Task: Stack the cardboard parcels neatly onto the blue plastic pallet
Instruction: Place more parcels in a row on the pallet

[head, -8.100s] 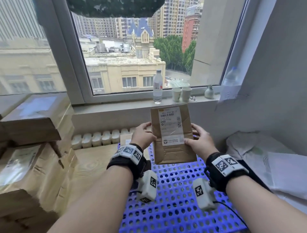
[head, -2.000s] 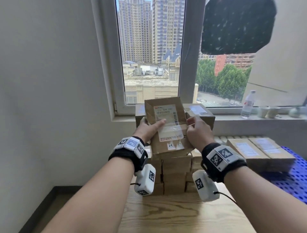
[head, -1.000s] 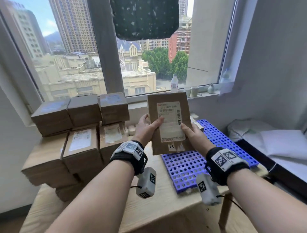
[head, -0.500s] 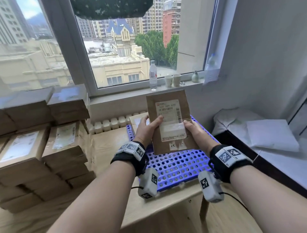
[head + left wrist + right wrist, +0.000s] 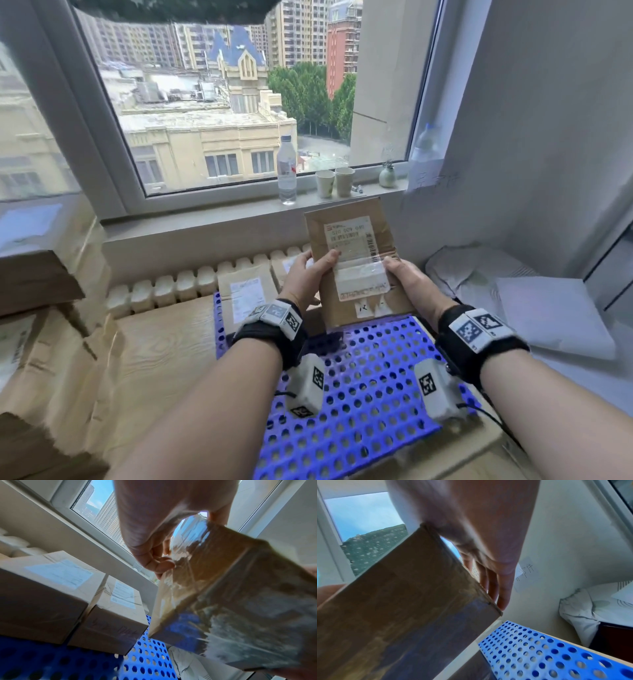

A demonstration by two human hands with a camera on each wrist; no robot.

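I hold a brown cardboard parcel (image 5: 352, 260) with a white label between both hands, tilted up on end above the back of the blue perforated pallet (image 5: 363, 387). My left hand (image 5: 310, 274) grips its left side, thumb across the label. My right hand (image 5: 407, 277) grips its right side. In the left wrist view the parcel (image 5: 223, 601) hangs just right of two parcels (image 5: 109, 614) lying side by side on the pallet (image 5: 147, 661). In the right wrist view my fingers (image 5: 494, 585) lie along the parcel's (image 5: 402, 608) edge above the pallet (image 5: 539, 655).
A stack of several more parcels (image 5: 37, 308) fills the wooden table's (image 5: 164, 346) left side. A water bottle (image 5: 287, 171), two paper cups (image 5: 334, 182) and a small vase (image 5: 387, 176) stand on the windowsill. White bedding (image 5: 534, 301) lies to the right, against the wall.
I turned from the parcel stack on the left toward the pallet, carrying the parcel. Over the last half second it moved forward and lower over the pallet's back.
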